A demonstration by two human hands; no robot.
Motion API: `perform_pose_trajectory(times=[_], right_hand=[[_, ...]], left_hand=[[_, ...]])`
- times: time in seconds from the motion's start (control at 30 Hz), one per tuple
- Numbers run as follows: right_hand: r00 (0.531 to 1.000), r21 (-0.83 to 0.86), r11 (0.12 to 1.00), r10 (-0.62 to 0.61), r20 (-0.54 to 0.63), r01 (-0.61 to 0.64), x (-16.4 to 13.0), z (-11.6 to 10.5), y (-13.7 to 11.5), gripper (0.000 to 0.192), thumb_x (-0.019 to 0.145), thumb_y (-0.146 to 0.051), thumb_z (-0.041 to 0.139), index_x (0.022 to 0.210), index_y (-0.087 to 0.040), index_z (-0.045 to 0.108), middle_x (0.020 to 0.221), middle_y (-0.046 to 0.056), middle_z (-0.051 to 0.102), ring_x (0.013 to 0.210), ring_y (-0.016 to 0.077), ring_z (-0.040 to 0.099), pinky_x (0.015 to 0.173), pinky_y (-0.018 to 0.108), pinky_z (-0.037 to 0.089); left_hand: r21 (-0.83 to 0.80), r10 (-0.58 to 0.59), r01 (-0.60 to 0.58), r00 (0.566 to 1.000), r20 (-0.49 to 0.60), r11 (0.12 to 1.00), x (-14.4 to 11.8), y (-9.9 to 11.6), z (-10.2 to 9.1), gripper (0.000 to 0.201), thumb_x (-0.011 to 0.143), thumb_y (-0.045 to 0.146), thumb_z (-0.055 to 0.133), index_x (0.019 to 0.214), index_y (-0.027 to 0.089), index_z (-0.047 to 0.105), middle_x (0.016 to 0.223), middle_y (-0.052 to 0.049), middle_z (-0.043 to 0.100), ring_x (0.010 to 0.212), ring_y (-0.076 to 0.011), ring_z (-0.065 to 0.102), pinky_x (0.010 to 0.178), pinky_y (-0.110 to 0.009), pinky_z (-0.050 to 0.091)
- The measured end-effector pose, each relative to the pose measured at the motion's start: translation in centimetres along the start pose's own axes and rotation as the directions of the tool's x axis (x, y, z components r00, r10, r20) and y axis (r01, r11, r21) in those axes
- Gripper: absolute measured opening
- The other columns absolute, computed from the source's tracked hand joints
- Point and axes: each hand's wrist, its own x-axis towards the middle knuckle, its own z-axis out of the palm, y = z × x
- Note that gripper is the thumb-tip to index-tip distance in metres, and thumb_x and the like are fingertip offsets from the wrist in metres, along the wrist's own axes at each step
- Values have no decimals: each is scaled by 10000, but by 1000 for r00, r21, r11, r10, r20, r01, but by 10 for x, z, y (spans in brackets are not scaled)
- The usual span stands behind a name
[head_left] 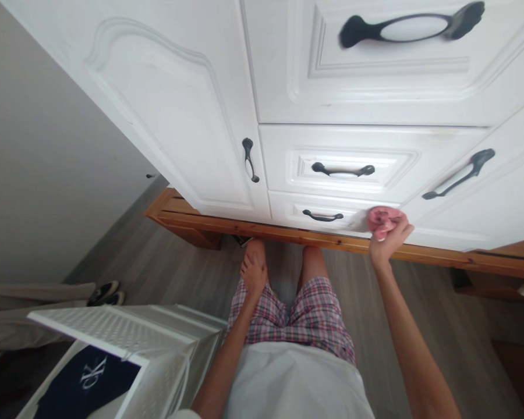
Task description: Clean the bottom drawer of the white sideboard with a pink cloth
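My right hand point(390, 238) grips a crumpled pink cloth point(381, 218) and presses it on the right end of the lowest white drawer point(283, 203), just above the wooden base. To the left of the cloth is that drawer's dark handle point(323, 216). The drawer above it carries a dark handle with a white centre point(343, 170). My left hand point(254, 272) rests on my left knee with its fingers stretched out, holding nothing.
A wooden base rail point(279, 233) runs beneath the white cabinet point(174, 116). At lower left stands a white lattice basket point(157, 334) with a dark blue cloth point(91, 375) inside. Dark shoes point(107, 293) and another person's trouser legs point(35, 291) are at far left.
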Motion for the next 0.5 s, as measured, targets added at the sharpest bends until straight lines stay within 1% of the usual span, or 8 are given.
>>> perform_pose_trajectory(times=[0.07, 0.1, 0.2, 0.27, 0.33, 0.4, 0.47, 0.5], right_hand=[[997, -65, 997, -53, -64, 48, 10, 3, -15, 249, 1060, -368, 470, 1142, -154, 565, 1154, 118, 449, 1078, 248, 462, 1083, 489, 427], [994, -78, 995, -72, -76, 66, 11, 6, -24, 239, 1064, -362, 454, 1120, -156, 563, 1129, 112, 450, 1059, 243, 464, 1062, 483, 439], [994, -41, 993, -110, -12, 109, 2, 26, -56, 205, 1058, -335, 443, 1098, -168, 556, 1085, 92, 457, 1028, 238, 476, 1020, 470, 462], [989, -16, 989, -145, 39, 145, -16, 47, -81, 197, 1034, -332, 472, 1113, -174, 560, 1084, 88, 467, 1019, 248, 483, 997, 470, 467], [982, 13, 984, -176, 72, 176, -40, 74, -110, 207, 1012, -333, 504, 1139, -184, 570, 1103, 91, 477, 1033, 262, 480, 982, 462, 462], [974, 31, 981, -194, 114, 192, -66, 103, -140, 203, 1000, -313, 529, 1155, -193, 583, 1113, 88, 481, 1040, 262, 466, 951, 422, 449], [950, 12, 974, -225, 216, 228, -91, 129, -168, 181, 1011, -247, 516, 1162, -201, 606, 1095, 76, 478, 1021, 248, 443, 894, 366, 421], [923, -6, 962, -259, 286, 272, -102, 140, -179, 178, 1024, -214, 503, 1156, -205, 622, 1080, 72, 477, 1013, 244, 432, 868, 347, 403]], left_hand=[[-1, -4, 4, 1000, 2, 1000, 0, -1, 1, 727, 1028, 400, 635, 1705, 219, 444, 1676, -246, 459, 1340, -424, 599, 1066, -531, 547], [-3, -7, 7, 1000, 1, 1000, 0, -1, 1, 723, 1032, 402, 631, 1705, 216, 445, 1675, -249, 459, 1340, -425, 602, 1063, -532, 549], [-7, -14, 14, 1000, -14, 1000, -1, 0, 0, 702, 1038, 391, 622, 1698, 215, 459, 1669, -253, 465, 1332, -423, 614, 1050, -530, 557], [-6, -9, 9, 999, -31, 1000, -1, 0, -1, 686, 1031, 376, 634, 1681, 214, 487, 1651, -252, 488, 1316, -418, 628, 1043, -522, 562], [-1, 1, -1, 999, -43, 1000, -1, 0, -1, 669, 1026, 368, 644, 1662, 208, 515, 1626, -250, 521, 1300, -414, 643, 1040, -514, 564], [8, 12, -11, 999, -49, 1000, -1, -1, 0, 661, 1026, 366, 645, 1653, 194, 524, 1615, -253, 536, 1301, -416, 648, 1041, -508, 563], [16, 18, -17, 999, -49, 1000, 0, -2, 0, 667, 1029, 365, 635, 1658, 181, 510, 1621, -261, 530, 1318, -420, 642, 1049, -508, 559], [19, 20, -19, 999, -47, 1000, 0, -3, 1, 672, 1032, 363, 628, 1664, 176, 498, 1627, -265, 523, 1327, -420, 638, 1055, -510, 556]])
